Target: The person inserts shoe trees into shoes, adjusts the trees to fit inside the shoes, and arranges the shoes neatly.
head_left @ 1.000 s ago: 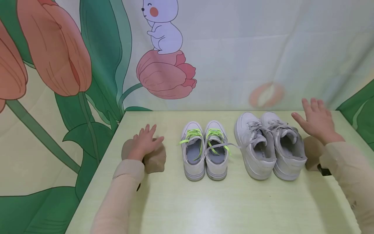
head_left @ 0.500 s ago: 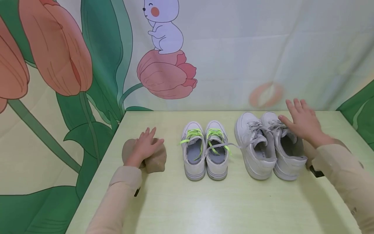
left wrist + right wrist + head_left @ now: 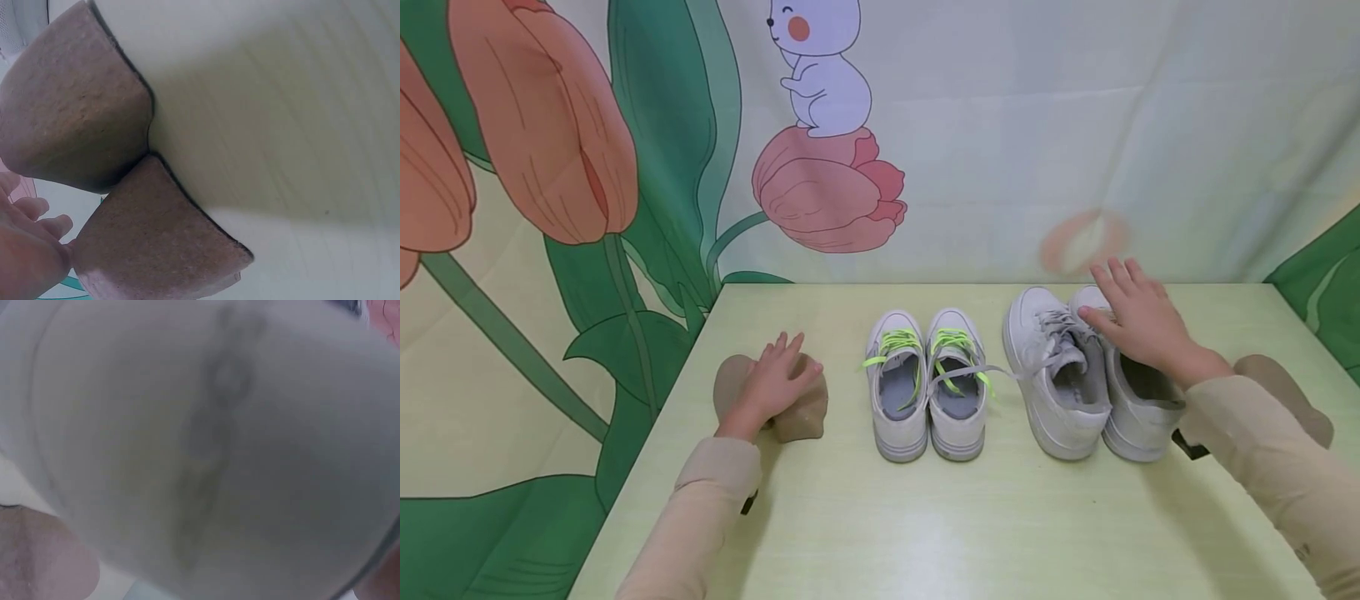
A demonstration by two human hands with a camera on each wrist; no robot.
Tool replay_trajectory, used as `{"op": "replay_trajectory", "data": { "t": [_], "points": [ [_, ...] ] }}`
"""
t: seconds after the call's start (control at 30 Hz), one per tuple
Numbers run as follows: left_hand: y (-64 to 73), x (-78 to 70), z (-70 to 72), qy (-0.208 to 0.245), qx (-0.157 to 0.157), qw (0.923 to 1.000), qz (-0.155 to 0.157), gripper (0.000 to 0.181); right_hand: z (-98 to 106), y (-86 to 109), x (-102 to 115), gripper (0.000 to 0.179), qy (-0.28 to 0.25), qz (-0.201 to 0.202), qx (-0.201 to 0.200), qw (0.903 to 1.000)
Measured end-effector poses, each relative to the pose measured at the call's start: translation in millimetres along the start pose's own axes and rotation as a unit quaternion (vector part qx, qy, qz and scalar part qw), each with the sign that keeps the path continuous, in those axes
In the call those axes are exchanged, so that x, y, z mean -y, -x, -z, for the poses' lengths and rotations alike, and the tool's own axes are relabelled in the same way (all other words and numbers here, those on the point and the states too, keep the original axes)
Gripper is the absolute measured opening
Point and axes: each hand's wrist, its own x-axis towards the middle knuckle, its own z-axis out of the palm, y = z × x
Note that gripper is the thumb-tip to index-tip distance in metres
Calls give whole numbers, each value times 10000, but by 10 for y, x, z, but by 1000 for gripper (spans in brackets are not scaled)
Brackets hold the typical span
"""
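Note:
My left hand point(image 3: 775, 383) is over a pair of brown, suede-looking rounded things point(image 3: 805, 408), fingers spread. In the left wrist view, two brown rounded forms point(image 3: 75, 106) meet at a notch, with fingers point(image 3: 53, 226) beside them; their kind is unclear. My right hand point(image 3: 1138, 321), fingers extended, hovers over the right shoe of a pair of large white sneakers point(image 3: 1075, 429), hiding its laces. A blurred pale surface point(image 3: 187, 437), apparently the sneaker, fills the right wrist view. Left of it stand smaller white sneakers point(image 3: 957, 433) with neon-green laces.
A grey lace point(image 3: 1000, 372) stretches from the large sneakers across to the small ones. Another brown piece point(image 3: 1285, 396) lies on the right, partly behind my right sleeve point(image 3: 1247, 442). Behind the pale table point(image 3: 940, 533) hangs a tulip-patterned cloth point(image 3: 985, 167).
My right hand has moved left, from beside the large sneakers to above the right one, uncovering more of the brown piece on the right. My left hand has shifted slightly down.

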Motion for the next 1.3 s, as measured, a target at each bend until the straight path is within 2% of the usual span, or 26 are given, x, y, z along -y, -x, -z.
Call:
{"op": "replay_trajectory", "data": {
  "t": [0.53,0.8,1.3],
  "points": [
    [70,15,-135,202,-216,9994,-172,64,-113,2,249,68,-87,419,91,9990],
    [105,-14,-171,120,-195,9996,-152,65,-158,-2,363,66,-74,526,194,9984],
    [139,-14,-264,54,-297,9988,-398,61,-293,4,468,65,-149,598,382,9974]
  ]
}}
